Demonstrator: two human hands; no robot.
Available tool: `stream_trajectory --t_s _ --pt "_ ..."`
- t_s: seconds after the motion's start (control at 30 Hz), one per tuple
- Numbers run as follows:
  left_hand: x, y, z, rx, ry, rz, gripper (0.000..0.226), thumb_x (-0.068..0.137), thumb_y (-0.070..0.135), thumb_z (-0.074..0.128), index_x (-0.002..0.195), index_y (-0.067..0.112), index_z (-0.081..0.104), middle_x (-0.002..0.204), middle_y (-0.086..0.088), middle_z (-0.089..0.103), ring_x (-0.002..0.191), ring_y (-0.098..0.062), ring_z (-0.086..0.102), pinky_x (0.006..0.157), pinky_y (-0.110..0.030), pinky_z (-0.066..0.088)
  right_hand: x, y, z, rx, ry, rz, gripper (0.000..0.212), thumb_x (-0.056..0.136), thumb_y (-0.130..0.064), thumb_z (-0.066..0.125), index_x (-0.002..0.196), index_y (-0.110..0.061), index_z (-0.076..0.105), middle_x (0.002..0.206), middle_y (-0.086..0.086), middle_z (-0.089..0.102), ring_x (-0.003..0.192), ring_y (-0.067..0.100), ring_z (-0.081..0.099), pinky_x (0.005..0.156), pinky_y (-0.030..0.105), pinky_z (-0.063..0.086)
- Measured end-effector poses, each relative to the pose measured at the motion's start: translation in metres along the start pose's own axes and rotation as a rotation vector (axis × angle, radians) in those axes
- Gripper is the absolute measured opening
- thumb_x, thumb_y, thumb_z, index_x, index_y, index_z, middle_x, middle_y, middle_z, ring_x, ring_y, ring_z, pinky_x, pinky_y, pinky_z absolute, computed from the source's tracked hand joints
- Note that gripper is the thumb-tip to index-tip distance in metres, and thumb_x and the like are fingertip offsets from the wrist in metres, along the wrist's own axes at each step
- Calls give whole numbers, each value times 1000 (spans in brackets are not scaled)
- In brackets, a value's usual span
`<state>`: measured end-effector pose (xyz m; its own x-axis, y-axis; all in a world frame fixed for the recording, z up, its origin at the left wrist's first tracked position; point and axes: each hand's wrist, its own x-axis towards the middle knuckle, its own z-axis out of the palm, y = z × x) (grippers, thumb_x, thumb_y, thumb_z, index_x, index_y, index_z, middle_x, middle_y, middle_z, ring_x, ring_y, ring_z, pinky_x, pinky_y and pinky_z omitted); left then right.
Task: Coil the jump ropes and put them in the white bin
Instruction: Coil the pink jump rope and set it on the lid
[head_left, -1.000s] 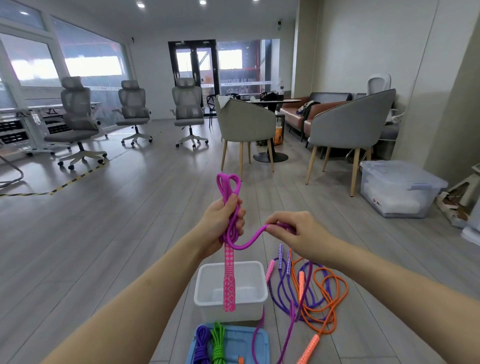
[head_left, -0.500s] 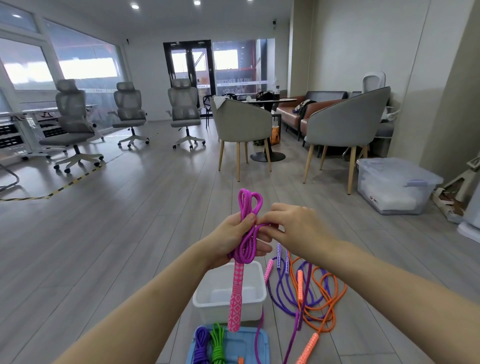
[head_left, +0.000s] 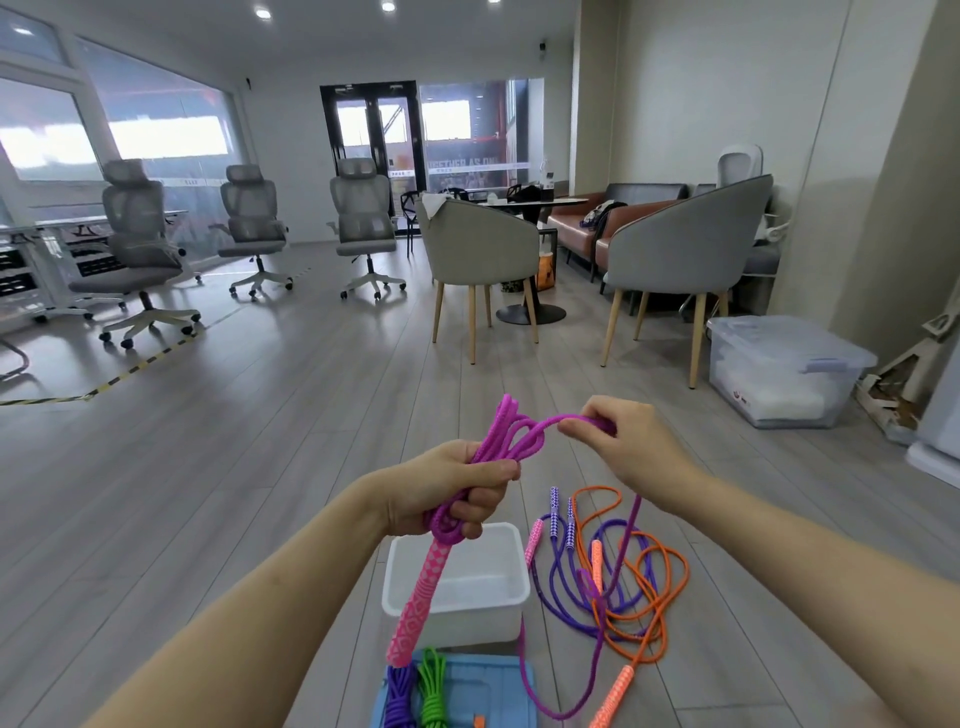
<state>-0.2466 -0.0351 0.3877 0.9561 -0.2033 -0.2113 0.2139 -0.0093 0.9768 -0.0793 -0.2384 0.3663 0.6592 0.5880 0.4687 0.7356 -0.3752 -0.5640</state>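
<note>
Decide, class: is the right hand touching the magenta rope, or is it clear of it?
Touching. The head view shows the right hand pinching a strand of the magenta rope between thumb and fingers, with no gap.

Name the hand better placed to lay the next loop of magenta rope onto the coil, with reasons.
Right. The right hand already pinches the free run of the magenta rope, which trails down to the floor. The left hand grips the gathered loops, with the pink handle hanging over the white bin.

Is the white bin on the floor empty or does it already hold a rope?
Empty as far as visible: the white bin shows bare white inside. The magenta rope's pink handle hangs in front, hiding a strip.
</note>
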Motion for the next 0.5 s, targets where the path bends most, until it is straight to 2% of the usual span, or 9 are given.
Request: stream_trajectory --t_s 0.07,0.13,0.27,0.4,0.43,0.5 --pt "1 -1 0 -79 -12 58 15 106 25 55 95 16 54 72 0 45 52 -8 38 54 -23 45 -1 6 1 108 83 109 55 88 -71 58 77 -17 62 66 9 58 59 18 50 56 41 43" --pt "2 -2 3 -153 17 130 14 106 25 54 98 14 51 78 -2 51 53 -9 42 56 -24 48 -2 8 3 222 128 188 52 94 -61 59 79 -12 62 65 9 54 58 17 48 56 39 41" --pt "13 -8 10 -213 197 270 14 106 26 52 100 14 46 77 -1 51 56 -12 42 59 -28 48 -3 0 16 341 108 282 20 108 -26 50 100 -21 67 67 3 52 54 14 43 48 31 35" --pt "30 -17 16 -72 437 370 15 106 26 52 101 13 48 74 -2 50 56 -13 44 61 -30 47 -5 -21 33 527 64 339 25 108 -19 47 119 -29 68 61 -11 51 54 9 42 51 27 37" --pt "33 -18 18 -33 477 390 13 107 24 50 104 12 50 74 -1 51 57 -13 44 61 -30 46 -6 -28 35 580 57 343 26 108 -18 50 122 -29 68 62 -14 53 58 7 45 54 26 40" --pt "39 -20 23 7 527 417 16 108 21 48 118 10 53 72 0 52 58 -14 46 62 -31 47 -9 -40 36 649 51 334 21 104 -16 58 119 -27 69 69 -10 62 61 8 54 59 25 45"
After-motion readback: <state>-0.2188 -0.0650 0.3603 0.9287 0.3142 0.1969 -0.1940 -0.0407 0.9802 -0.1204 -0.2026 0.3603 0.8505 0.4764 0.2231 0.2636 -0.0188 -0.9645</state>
